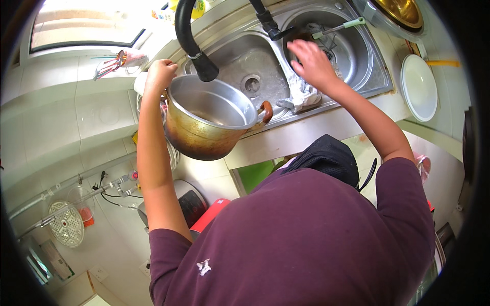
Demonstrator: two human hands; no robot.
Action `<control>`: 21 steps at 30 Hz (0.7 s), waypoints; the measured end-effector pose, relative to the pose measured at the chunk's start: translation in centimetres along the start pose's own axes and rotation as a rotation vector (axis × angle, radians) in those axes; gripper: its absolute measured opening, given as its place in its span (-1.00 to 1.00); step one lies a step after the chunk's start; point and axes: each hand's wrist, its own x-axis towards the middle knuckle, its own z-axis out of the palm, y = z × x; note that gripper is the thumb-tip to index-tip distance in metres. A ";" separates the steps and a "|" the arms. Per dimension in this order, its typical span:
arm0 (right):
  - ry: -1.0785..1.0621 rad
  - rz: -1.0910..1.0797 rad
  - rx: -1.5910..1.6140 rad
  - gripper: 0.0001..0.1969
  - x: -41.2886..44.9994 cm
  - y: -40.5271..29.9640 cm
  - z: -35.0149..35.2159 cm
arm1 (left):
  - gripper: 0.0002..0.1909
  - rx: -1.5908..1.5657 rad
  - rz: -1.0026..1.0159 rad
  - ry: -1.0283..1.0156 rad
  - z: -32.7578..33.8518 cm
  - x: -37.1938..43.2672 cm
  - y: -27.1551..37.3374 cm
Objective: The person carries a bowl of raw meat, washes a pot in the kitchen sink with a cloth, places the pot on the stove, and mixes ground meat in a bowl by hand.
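A large metal pot, browned and scorched on its outside, leans tilted at the near left edge of the sink. My left hand is closed at the pot's left side, where the handle is mostly hidden. The pot's brown right handle is free. My right hand is raised with spread fingers over the near left part of the right basin, holding nothing. A crumpled white cloth lies below it on the sink's divider, beside a metal utensil end. A green-handled tool rests in the right basin.
A black faucet hangs over the left basin, close to the pot's rim. A second black spout or lever stands near my right hand. At the right are a white oval lid or plate and stacked bowls.
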 end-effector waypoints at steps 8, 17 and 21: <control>-0.066 0.049 0.026 -0.58 5.6 2.2 2.8 | -0.66 -0.726 -0.164 0.093 3.7 -0.8 -5.7; -0.334 0.144 0.726 -0.47 2.3 -6.2 -4.1 | -0.81 -1.429 -0.057 0.082 9.8 -3.0 -7.4; -0.262 0.308 0.734 -0.49 -0.3 -8.5 -7.4 | -0.78 -1.555 -0.040 0.082 13.1 -4.2 -4.1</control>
